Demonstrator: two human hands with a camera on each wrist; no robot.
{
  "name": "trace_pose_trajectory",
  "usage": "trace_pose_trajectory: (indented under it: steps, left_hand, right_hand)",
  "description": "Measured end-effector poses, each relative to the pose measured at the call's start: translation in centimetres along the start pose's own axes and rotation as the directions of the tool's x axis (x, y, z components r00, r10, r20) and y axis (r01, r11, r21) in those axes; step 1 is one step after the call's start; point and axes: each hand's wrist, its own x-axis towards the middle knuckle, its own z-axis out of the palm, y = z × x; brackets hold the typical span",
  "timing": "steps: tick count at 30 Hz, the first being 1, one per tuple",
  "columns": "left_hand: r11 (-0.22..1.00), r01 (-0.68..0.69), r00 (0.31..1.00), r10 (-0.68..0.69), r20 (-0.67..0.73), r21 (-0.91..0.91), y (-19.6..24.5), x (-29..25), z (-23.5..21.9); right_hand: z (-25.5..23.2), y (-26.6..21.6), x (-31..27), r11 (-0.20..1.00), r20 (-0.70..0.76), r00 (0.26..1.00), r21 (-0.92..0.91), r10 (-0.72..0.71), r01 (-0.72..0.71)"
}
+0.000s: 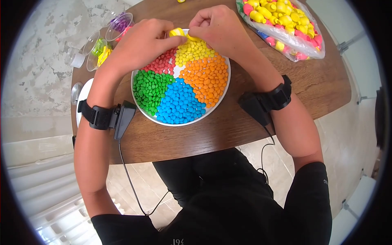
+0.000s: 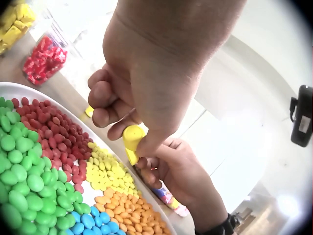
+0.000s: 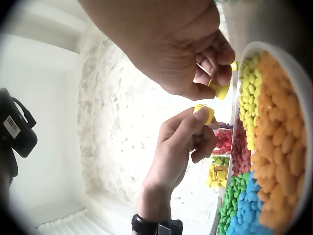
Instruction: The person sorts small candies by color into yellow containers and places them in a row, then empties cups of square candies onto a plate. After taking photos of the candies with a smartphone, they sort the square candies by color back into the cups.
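Note:
Over the far rim of a round white plate [image 1: 141, 109], my left hand [image 1: 141, 43] pinches a small yellow plastic capsule piece [image 3: 204, 113] between thumb and fingers. My right hand [image 1: 218, 30], close beside it, pinches another yellow capsule piece [image 3: 220, 91], partly covered by its fingers. In the right wrist view the two pieces are apart. Coated candies lie on the plate in colour wedges: yellow candies [image 1: 194, 53] under the hands, red candies [image 1: 161, 63], green candies [image 1: 151, 90], blue candies [image 1: 181, 104] and orange candies [image 1: 208, 77].
At the back right lies a clear plastic bag [image 1: 281, 41] of yellow and pink capsules. Clear cups stand at the left, including a cup of yellow pieces [image 1: 102, 55] and one of purple pieces [image 1: 121, 22]. The wooden table's edge [image 1: 179, 157] runs near my body.

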Motion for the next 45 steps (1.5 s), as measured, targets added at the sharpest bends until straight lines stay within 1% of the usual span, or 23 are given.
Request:
trace_pose_trajectory:
  steps: [1,2,3,5,9,11,13,15,16,17,19,20,23,24,26,28,30,31,33,37,39,44,45]
  left_hand:
    - [0.983,0.056,0.998,-0.06,-0.017,-0.177,-0.4,-0.4,0.0]
    - [0.932,0.103,0.993,-0.119,-0.025,-0.348,-0.9,-0.8,0.0]
    - [0.932,0.103,0.993,-0.119,-0.027,-0.348,-1.2,-1.3,0.2]
    - [0.84,0.072,0.983,-0.15,-0.102,-0.537,-1.9,-2.7,0.9]
    - [0.765,0.023,0.963,-0.19,-0.192,-0.643,-3.3,-4.7,3.0]
    - [0.633,0.002,0.919,-0.306,-0.248,-0.775,-2.5,-5.4,3.7]
    - [0.634,-0.021,0.902,-0.321,-0.288,-0.773,-3.3,-5.4,4.8]
    - [0.664,-0.154,0.894,-0.221,-0.389,-0.732,-4.2,-5.0,5.6]
    - [0.776,-0.097,0.909,-0.186,-0.373,-0.623,-4.2,-5.1,4.8]
    - [0.774,-0.096,0.906,-0.192,-0.377,-0.626,-4.1,-5.0,4.7]
    - [0.863,-0.113,0.939,-0.069,-0.337,-0.493,-3.6,-4.4,4.8]
    - [0.879,-0.117,0.945,-0.045,-0.323,-0.463,-3.9,-4.2,5.3]
    - [0.866,-0.156,0.934,-0.027,-0.356,-0.475,-3.5,-4.1,5.8]
    - [0.897,-0.161,0.934,0.003,-0.359,-0.412,-3.5,-4.2,5.7]
    - [0.89,-0.17,0.932,0.005,-0.362,-0.423,-3.5,-4.1,5.9]
    - [0.885,-0.176,0.93,0.006,-0.368,-0.43,-3.3,-4.2,5.8]
    - [0.839,-0.064,0.967,-0.081,-0.24,-0.54,-2.8,-4.3,5.3]
    - [0.841,-0.065,0.968,-0.079,-0.24,-0.538,-2.8,-4.3,5.3]
    - [0.887,-0.143,0.952,0.001,-0.307,-0.439,-2.9,-4.4,5.4]
    - [0.878,-0.141,0.958,0.004,-0.287,-0.458,-2.4,-4.7,5.4]
    - [0.836,-0.08,0.976,-0.046,-0.213,-0.544,-2.1,-4.8,5.3]
    - [0.845,-0.158,0.954,-0.002,-0.298,-0.511,-2.4,-5.1,5.3]
    - [0.833,-0.181,0.95,0.01,-0.314,-0.522,-2.4,-5.2,5.3]
  right_hand:
    - [0.1,-0.4,0.0,0.998,-0.032,0.998,-0.001,-0.056,0.056]
    - [0.1,-0.7,-0.1,0.998,-0.033,0.998,0.0,-0.059,0.059]
    - [0.0,-1.0,-0.4,0.996,-0.027,0.995,-0.008,-0.094,0.093]
    - [-0.1,-1.7,-0.7,0.992,-0.018,0.992,-0.021,-0.129,0.128]
    - [-0.6,-3.0,-0.8,0.997,0.003,0.999,-0.067,-0.043,0.043]
    - [-0.6,-3.0,-0.6,0.996,0.006,1.0,-0.089,-0.028,0.028]
    - [-0.6,-2.5,-0.4,1.0,0.025,1.0,-0.031,-0.004,0.005]
    - [-0.2,-2.0,-0.4,0.999,0.035,0.999,0.006,0.034,-0.035]
    - [-0.1,-1.9,-0.5,0.996,0.03,0.997,0.048,0.074,-0.076]
    - [-0.1,-2.0,-0.4,0.996,0.036,0.997,0.046,0.071,-0.073]
    - [-0.2,-2.0,-0.5,0.997,0.04,0.996,-0.001,0.08,-0.08]
    - [-0.2,-2.1,-0.6,0.997,0.037,0.996,-0.004,0.081,-0.081]
    - [-0.7,-2.4,-0.7,0.994,0.046,0.993,-0.024,0.111,-0.11]
    - [-1.0,-2.6,-0.7,0.991,0.095,0.989,-0.078,0.117,-0.109]
    - [-1.5,-3.0,-0.7,0.986,0.143,0.982,-0.132,0.125,-0.106]
    - [-1.7,-3.4,-0.8,0.964,0.212,0.964,-0.244,0.159,-0.105]
    - [-1.6,-3.0,-1.0,0.97,0.211,0.969,-0.23,0.126,-0.076]
    - [-1.5,-2.8,-1.1,0.975,0.213,0.972,-0.218,0.095,-0.048]
    - [-1.7,-3.2,-1.1,0.968,0.225,0.967,-0.241,0.12,-0.064]
    - [-1.8,-3.4,-1.2,0.954,0.285,0.946,-0.291,0.158,-0.072]
    - [-1.6,-3.2,-1.3,0.957,0.289,0.945,-0.282,0.153,-0.069]
    - [-1.6,-4.0,-1.4,0.961,0.301,0.938,-0.261,0.173,-0.094]
    - [-1.7,-4.4,-1.4,0.942,0.297,0.936,-0.324,0.19,-0.089]
